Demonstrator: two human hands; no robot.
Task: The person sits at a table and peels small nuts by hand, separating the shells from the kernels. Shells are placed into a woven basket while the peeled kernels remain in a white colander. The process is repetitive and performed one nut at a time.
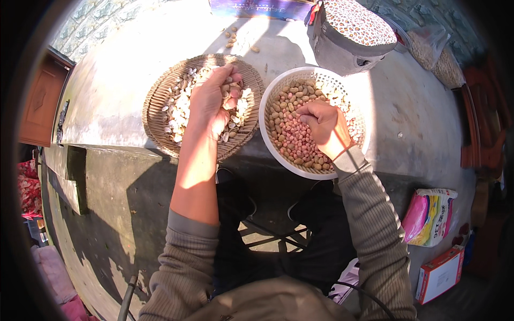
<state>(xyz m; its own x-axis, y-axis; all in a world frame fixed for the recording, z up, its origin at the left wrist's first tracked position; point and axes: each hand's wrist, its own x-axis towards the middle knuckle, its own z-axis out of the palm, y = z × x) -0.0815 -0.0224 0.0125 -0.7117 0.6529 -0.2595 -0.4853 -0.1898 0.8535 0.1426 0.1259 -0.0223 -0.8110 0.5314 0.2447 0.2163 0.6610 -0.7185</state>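
My left hand (213,94) is over a round woven tray (154,106), palm turned to the right and fingers curled. Pale broken peanut shells (176,116) lie in the tray under and around it. Some shells show by my fingers; whether they are held or lie behind is unclear. Beside the tray stands a white plastic basket (277,160) with a perforated wall. Inside are pink peanut kernels (299,138) and unshelled peanuts (299,90). My right hand (323,124) reaches into this basket, thumb and forefinger close together at the peanuts. Whatever is between those fingertips is hidden.
Several loose peanuts (231,38) lie on the concrete ledge (120,80) behind the tray. A grey bag with a leopard-print top (357,24) is behind the basket. Filled plastic bags (441,60) sit at back right, a colourful package (429,216) and a box (439,275) below.
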